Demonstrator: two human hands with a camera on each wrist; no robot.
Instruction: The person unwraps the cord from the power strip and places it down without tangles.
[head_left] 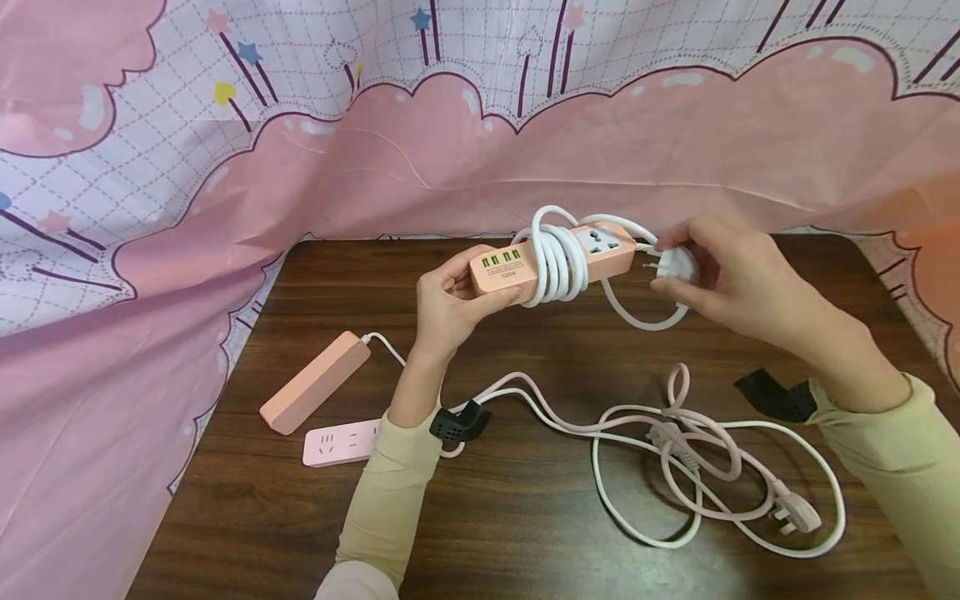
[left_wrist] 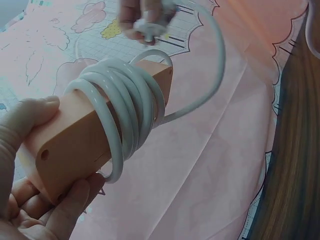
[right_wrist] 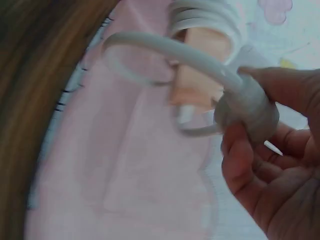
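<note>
My left hand (head_left: 450, 304) grips one end of an orange-pink power strip (head_left: 611, 265), its fingers and thumb around the end by the green USB ports. Several turns of white cord (head_left: 558, 265) wrap the strip's middle. My right hand (head_left: 742, 271) pinches the white plug (head_left: 677, 265) of that cord between thumb and fingers, just off the strip's far end. A loose loop of cord hangs from the plug below the strip. In the right wrist view the plug (right_wrist: 250, 110) shows from its cord side. In the left wrist view the wound cord (left_wrist: 127, 100) circles the strip's body.
On the dark wooden table (head_left: 525, 500) lie another orange-pink power strip (head_left: 315, 383) and a pink power strip (head_left: 341, 442), partly behind the left forearm. Their cords (head_left: 600, 429) run right into a loose tangle with a pink plug (head_left: 797, 510). A patterned pink cloth (head_left: 600, 167) hangs behind.
</note>
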